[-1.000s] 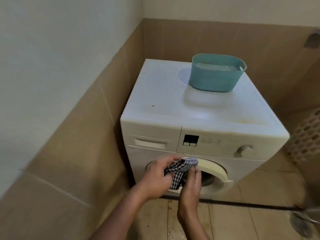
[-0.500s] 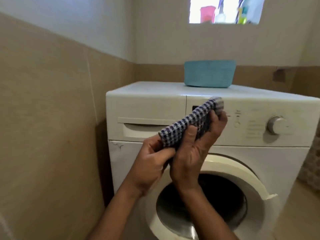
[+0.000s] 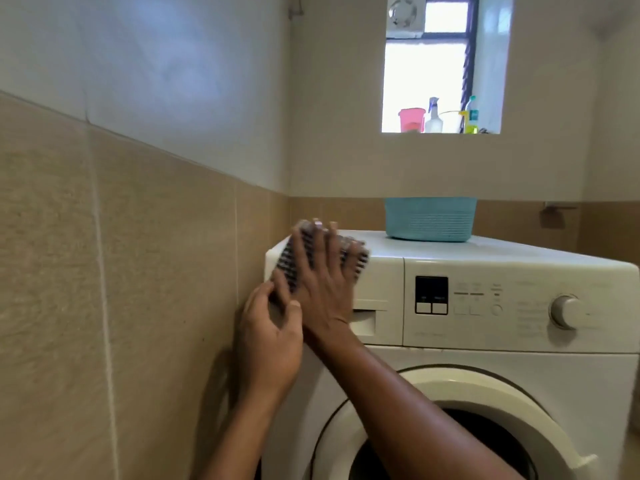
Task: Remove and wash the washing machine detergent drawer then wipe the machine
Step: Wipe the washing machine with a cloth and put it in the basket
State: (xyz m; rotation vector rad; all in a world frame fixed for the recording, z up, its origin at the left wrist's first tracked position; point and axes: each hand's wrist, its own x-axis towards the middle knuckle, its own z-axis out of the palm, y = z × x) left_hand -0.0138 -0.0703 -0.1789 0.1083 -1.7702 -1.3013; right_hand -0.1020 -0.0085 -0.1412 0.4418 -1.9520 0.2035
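Head view: the wiping step looks to be in hand. The right hand (image 3: 322, 285), fingers spread, presses the checked cloth (image 3: 289, 268) onto the washing machine (image 3: 519, 375) at its 10 o'clock front corner. The left hand (image 3: 273, 334) meets the cloth's lower edge (pinching or only touching, I cannot tell). The detergent drawer (image 3: 369, 318) sits in its slot at the hands' 3 o'clock. The next move calls for steady pressure sweeping toward 3 o'clock.

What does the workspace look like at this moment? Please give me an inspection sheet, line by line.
Surface: washing machine top, white.
Job's things: checked cloth lies over the machine's front left corner; detergent drawer in its slot.
Clutter: teal basket at the back of the top.
Hands: right hand presses the cloth with spread fingers; left hand touches the cloth's lower edge, grip unclear.
Cables: nothing seen.
Surroundings: tiled wall at left; bottles on the window sill.
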